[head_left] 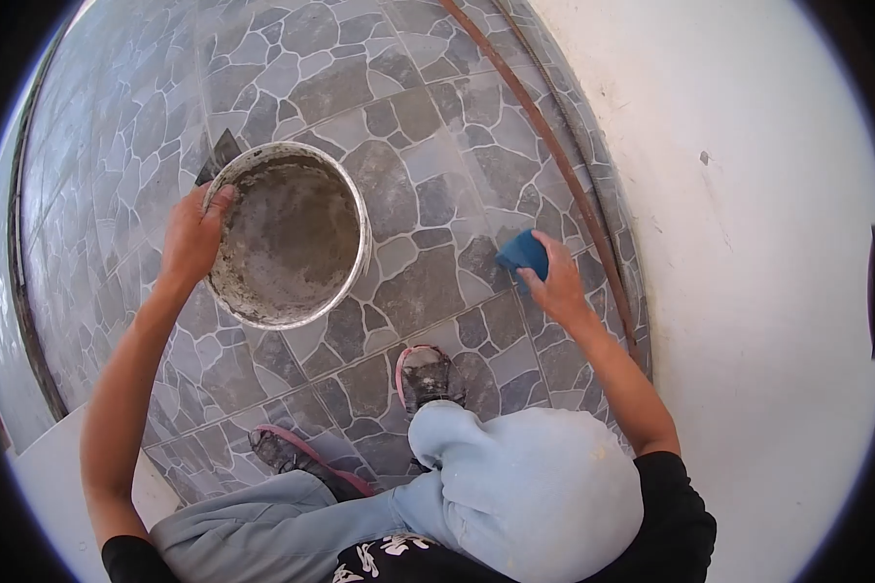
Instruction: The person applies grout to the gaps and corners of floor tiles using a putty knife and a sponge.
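Note:
My left hand (pixel 196 231) is closed on the left rim of a round bucket (pixel 364 228), thumb inside and fingers around the outside. Wet grey cement mix (pixel 292 228) lies in the bucket and smears its inner wall. A dark flat blade (pixel 226 148), like a trowel's or scraper's, sticks out past the rim beside these fingers; its other end is hidden. Over to the right, my right hand (pixel 557 282) grips a blue sponge (pixel 523 255) low over the stone-patterned floor tiles (pixel 413 291).
A brown strip (pixel 554 146) and a thin ribbed rod (pixel 578 146) run along the floor by the white wall (pixel 739 243) on the right. My shoes (pixel 426 377) stand below the bucket. A dark rail (pixel 21 262) edges the floor at the far left.

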The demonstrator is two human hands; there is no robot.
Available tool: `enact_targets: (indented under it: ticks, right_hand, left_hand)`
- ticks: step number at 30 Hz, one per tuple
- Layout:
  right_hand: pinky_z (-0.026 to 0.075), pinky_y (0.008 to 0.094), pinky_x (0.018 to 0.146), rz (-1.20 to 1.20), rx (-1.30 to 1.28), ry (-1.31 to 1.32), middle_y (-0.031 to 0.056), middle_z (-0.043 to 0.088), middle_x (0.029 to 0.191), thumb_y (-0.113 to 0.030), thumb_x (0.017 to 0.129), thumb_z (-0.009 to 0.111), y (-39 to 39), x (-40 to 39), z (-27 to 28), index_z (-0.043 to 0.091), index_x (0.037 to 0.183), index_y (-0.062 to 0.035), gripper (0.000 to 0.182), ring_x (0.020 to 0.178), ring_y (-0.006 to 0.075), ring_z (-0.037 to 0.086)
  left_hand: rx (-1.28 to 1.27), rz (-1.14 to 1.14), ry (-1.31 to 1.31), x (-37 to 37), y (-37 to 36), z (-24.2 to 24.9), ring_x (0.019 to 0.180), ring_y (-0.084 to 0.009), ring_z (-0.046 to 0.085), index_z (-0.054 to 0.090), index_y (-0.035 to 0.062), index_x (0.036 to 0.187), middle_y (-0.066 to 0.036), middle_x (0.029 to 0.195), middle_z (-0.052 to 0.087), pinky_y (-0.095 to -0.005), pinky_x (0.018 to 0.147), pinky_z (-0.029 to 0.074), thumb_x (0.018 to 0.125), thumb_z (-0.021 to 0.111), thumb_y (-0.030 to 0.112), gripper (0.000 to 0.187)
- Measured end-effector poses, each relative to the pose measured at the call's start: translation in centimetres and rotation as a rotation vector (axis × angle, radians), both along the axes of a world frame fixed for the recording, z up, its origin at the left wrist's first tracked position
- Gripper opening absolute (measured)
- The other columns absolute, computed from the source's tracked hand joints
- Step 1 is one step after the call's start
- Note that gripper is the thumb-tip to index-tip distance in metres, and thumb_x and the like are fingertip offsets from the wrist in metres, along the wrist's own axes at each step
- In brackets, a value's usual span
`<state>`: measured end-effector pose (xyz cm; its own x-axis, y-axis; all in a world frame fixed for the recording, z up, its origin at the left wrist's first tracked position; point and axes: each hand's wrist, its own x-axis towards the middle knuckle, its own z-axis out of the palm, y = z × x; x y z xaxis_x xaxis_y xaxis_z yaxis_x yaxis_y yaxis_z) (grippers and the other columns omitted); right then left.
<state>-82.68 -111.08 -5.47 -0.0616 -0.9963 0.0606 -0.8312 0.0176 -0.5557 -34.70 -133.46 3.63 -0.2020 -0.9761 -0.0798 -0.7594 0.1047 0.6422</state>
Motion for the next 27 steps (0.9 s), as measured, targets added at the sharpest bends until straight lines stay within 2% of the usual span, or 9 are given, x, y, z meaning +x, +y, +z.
enact_targets:
  ticks: [2,4,6,10,14,19,21,24,27]
  right_hand:
    - [0.045,0.0484,0.103,0.010,-0.008,0.018,0.0220,0.063,0.122,-0.003,0.079,0.072,0.7,0.0,-2.2,0.055,0.135,-0.0037,0.059,0.116,0.0406,0.058]
    - [0.048,0.0461,0.095,0.051,-0.215,0.038,0.0185,0.067,0.112,0.001,0.079,0.071,-2.7,0.9,-4.1,0.065,0.120,-0.0041,0.042,0.107,0.0379,0.061]
    - [0.050,0.0449,0.088,0.091,-0.389,0.021,0.0134,0.067,0.102,-0.001,0.079,0.072,-11.6,2.7,-5.6,0.071,0.106,-0.0037,0.026,0.097,0.0352,0.061]
    - [0.048,0.0453,0.090,0.067,-0.509,0.194,0.0099,0.069,0.107,-0.019,0.089,0.069,-30.6,4.6,-7.9,0.074,0.111,-0.0133,0.024,0.107,0.0309,0.060]
    - [0.045,0.0462,0.094,-0.007,-0.393,0.370,0.0111,0.065,0.116,-0.020,0.090,0.067,-28.5,6.1,-6.4,0.073,0.118,-0.0160,0.029,0.114,0.0315,0.056]
    - [0.046,0.0464,0.089,0.143,-0.135,0.229,0.0116,0.065,0.113,-0.003,0.077,0.074,-5.4,2.8,-3.7,0.076,0.115,-0.0117,0.038,0.104,0.0308,0.059]
    - [0.050,0.0437,0.088,0.110,-0.085,0.158,0.0141,0.067,0.109,0.004,0.077,0.072,-1.4,2.5,-2.7,0.078,0.110,-0.0105,0.037,0.101,0.0338,0.061]
    - [0.048,0.0429,0.089,0.123,-0.210,0.161,0.0116,0.068,0.106,0.003,0.074,0.073,-8.2,2.9,-4.9,0.077,0.110,-0.0111,0.039,0.100,0.0318,0.061]
    - [0.049,0.0427,0.085,0.135,-0.461,0.185,0.0061,0.071,0.102,-0.004,0.081,0.070,-23.0,4.6,-7.2,0.078,0.103,-0.0144,0.026,0.098,0.0296,0.063]
  left_hand:
    - [-0.018,0.015,-0.070,0.0,-0.1,-0.1,0.085,-0.0413,0.065,0.068,-0.0004,0.114,-0.024,0.090,0.069,-0.0438,0.080,0.048,0.104,0.054,0.034,0.038]
    - [0.009,0.020,-0.079,-0.5,0.0,0.6,0.085,-0.0396,0.066,0.068,-0.0003,0.115,-0.023,0.091,0.070,-0.0430,0.080,0.048,0.104,0.055,0.033,0.038]
    - [0.026,0.025,-0.078,-0.6,0.0,0.7,0.085,-0.0378,0.066,0.068,-0.0002,0.116,-0.023,0.091,0.070,-0.0422,0.081,0.048,0.104,0.055,0.033,0.037]
    - [0.037,0.025,-0.057,-0.2,0.0,0.4,0.083,-0.0303,0.065,0.067,-0.0007,0.117,-0.020,0.088,0.070,-0.0405,0.081,0.048,0.104,0.055,0.033,0.038]
    - [0.025,0.030,-0.047,-0.6,0.3,0.7,0.084,-0.0255,0.064,0.067,-0.0007,0.118,-0.018,0.089,0.070,-0.0392,0.082,0.048,0.105,0.055,0.034,0.039]
    - [0.092,0.075,-0.075,-0.7,0.0,1.1,0.085,-0.0247,0.063,0.068,-0.0003,0.118,-0.017,0.090,0.069,-0.0385,0.083,0.047,0.104,0.056,0.035,0.039]
    - [0.106,0.073,-0.108,-1.0,0.1,1.3,0.084,-0.0247,0.062,0.068,-0.0001,0.118,-0.017,0.090,0.069,-0.0383,0.082,0.048,0.104,0.056,0.035,0.040]
    - [0.070,0.097,-0.078,-1.2,0.2,1.2,0.083,-0.0247,0.062,0.068,-0.0002,0.117,-0.017,0.090,0.069,-0.0385,0.082,0.047,0.104,0.056,0.034,0.039]
    - [0.054,0.076,-0.091,-0.8,0.2,1.0,0.083,-0.0255,0.062,0.068,-0.0003,0.117,-0.017,0.090,0.069,-0.0388,0.081,0.048,0.104,0.056,0.034,0.038]
